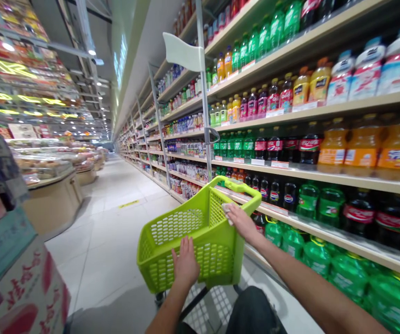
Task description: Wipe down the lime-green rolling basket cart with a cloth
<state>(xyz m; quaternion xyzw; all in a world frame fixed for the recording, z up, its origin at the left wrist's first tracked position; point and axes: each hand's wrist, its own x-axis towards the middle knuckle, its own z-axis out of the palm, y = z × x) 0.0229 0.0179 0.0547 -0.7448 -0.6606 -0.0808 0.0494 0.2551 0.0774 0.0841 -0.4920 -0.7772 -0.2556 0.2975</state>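
A lime-green plastic shopping basket (172,232) sits on a cart frame in front of me in a supermarket aisle. My left hand (185,263) grips the basket's near rim, fingers curled over the edge. My right hand (241,221) is on the basket's raised right side by the handle (239,186), and it pinches a small white cloth or paper against the rim. The inside of the basket shows nothing in it from here.
Shelves of soft-drink bottles (307,148) run along my right, very close to the basket. Chilled display counters (52,185) and cardboard boxes (22,287) stand on the left. The tiled aisle floor (116,204) stretches ahead.
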